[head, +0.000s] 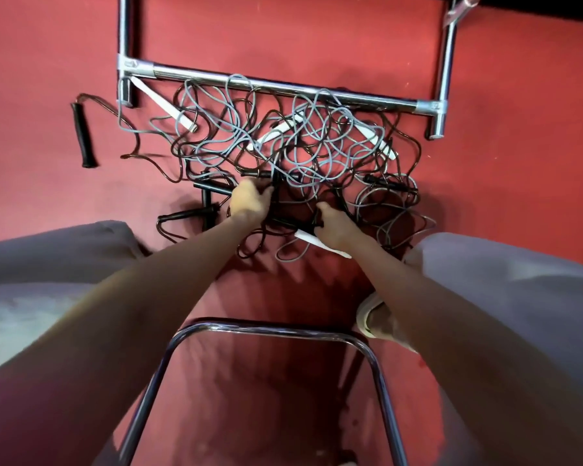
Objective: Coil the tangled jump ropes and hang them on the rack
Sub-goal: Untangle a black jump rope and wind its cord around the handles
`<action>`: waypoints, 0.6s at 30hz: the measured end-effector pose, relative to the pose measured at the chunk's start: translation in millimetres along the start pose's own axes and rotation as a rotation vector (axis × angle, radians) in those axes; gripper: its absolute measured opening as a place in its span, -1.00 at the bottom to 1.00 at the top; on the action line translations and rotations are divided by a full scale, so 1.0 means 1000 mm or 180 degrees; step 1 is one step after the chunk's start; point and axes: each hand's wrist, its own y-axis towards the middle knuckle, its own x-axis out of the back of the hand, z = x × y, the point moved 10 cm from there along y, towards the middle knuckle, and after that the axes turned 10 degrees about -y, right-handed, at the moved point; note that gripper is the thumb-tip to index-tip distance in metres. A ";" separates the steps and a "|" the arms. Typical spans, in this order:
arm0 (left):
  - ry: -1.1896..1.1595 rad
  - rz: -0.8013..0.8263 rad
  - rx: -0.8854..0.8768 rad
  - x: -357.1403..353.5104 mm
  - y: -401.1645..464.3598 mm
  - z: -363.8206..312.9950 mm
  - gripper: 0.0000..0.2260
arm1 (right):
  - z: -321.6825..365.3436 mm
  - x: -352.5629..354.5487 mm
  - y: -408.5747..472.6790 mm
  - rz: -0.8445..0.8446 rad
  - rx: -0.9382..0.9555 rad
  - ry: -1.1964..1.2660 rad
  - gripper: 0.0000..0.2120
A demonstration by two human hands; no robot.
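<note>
Clearly we are only starting: the tangled jump ropes (283, 153) lie on the red floor (48, 45) just below the rack's crossbar (276, 85), none coiled or hung. Our left hand (249, 201) pinches a black handle (212, 189); our right hand (334, 227) grips a black cord beside a white handle (308, 237).

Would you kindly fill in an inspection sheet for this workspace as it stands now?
Surface: red carpeted floor.
Job's things: tangled heap of grey and black jump ropes on the floor; chrome tube rack behind, with rope loops over its bottom bar.
Clutter: separate black foam handle lying to the left.
Grippers: left hand grips a black handle; right hand grips black rope beside a white handle.
Cables: nothing seen.
Surroundings: chrome chair frame.
</note>
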 end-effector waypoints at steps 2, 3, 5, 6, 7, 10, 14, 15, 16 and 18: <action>-0.0342 -0.0137 0.0004 0.010 -0.004 -0.009 -0.83 | 0.003 0.011 -0.002 -0.0075 0.0064 0.0134 -0.42; -0.0541 -0.0144 -0.0050 0.015 -0.007 -0.016 -0.88 | 0.007 0.017 -0.004 -0.0125 0.0129 0.0180 -0.35; -0.0900 0.0019 -0.0251 0.028 -0.019 -0.037 -0.78 | 0.020 0.032 -0.013 -0.0203 0.0288 0.0300 -0.21; -0.1015 0.0188 -0.0365 0.035 -0.028 -0.050 -0.73 | 0.028 0.040 -0.018 -0.0236 0.0383 0.0370 -0.16; -0.1060 0.0350 -0.0447 0.042 -0.039 -0.062 -0.69 | 0.037 0.049 -0.024 -0.0277 0.0456 0.0412 -0.13; -0.0957 0.0565 -0.0626 0.070 -0.068 -0.090 -0.70 | 0.070 0.078 -0.046 -0.0418 0.0829 0.0606 -0.09; -0.0897 0.0834 -0.0973 0.099 -0.122 -0.132 -0.72 | 0.120 0.114 -0.094 -0.0504 0.1476 0.0808 -0.20; -0.0876 0.0905 -0.1109 0.105 -0.139 -0.146 -0.74 | 0.130 0.125 -0.110 -0.0586 0.1605 0.0841 -0.32; -0.0875 0.0956 -0.1247 0.111 -0.157 -0.158 -0.75 | 0.138 0.133 -0.123 -0.0655 0.1691 0.0840 -0.51; -0.0965 0.1007 -0.1476 0.125 -0.191 -0.179 -0.77 | 0.149 0.147 -0.149 -0.0751 0.1737 0.0802 -0.78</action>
